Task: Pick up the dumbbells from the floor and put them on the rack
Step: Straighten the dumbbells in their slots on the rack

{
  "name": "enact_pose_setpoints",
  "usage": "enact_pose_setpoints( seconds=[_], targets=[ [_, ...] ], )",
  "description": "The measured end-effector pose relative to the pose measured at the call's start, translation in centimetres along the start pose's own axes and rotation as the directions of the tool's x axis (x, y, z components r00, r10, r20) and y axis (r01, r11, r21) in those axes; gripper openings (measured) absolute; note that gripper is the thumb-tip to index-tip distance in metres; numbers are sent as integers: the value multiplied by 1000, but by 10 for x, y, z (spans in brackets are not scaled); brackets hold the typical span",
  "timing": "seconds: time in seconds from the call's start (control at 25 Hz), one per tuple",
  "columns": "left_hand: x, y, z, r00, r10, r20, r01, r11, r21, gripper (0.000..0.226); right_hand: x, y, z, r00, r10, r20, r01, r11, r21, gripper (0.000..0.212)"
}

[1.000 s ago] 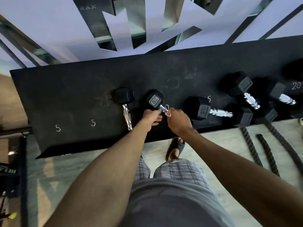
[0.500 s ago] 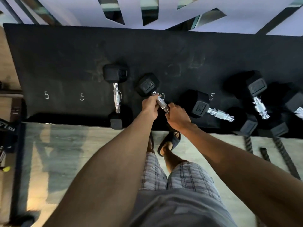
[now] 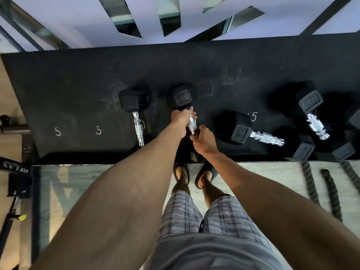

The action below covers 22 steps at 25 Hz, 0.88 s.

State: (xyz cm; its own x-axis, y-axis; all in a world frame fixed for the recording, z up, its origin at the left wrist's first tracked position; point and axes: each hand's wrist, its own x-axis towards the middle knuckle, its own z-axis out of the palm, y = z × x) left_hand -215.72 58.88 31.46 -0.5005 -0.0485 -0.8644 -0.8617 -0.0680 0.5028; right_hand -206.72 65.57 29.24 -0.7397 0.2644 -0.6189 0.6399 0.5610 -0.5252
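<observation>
Dumbbell [image 3: 182, 97] on rack [image 3: 78, 84], handle gripped at far end by left hand [image 3: 180, 119], near end by right hand [image 3: 204, 142], fingers curled

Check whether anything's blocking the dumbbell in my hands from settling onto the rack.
Nothing visible does. The dumbbell, gripped by the left hand and right hand, is over the rack, with a gap to the left neighbour and the right neighbour.
</observation>
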Motion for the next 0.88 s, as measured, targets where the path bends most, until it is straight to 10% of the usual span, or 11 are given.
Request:
enact_pose_setpoints(
  seconds=[0.2,0.68,0.88],
  targets=[
    [-1,21,11,995,35,93,-60,955,291,8,7,-17,1,994,106,15,-107,982,159,27],
    [10,0,-1,997,-5,71,-19,941,338,14,2,-5,9,986,121,117,-134,984,118,31],
    [-8,3,9,997,24,-78,38,711,702,52,-16,1,-39,998,43,43,-49,989,138,29]
  ],
)
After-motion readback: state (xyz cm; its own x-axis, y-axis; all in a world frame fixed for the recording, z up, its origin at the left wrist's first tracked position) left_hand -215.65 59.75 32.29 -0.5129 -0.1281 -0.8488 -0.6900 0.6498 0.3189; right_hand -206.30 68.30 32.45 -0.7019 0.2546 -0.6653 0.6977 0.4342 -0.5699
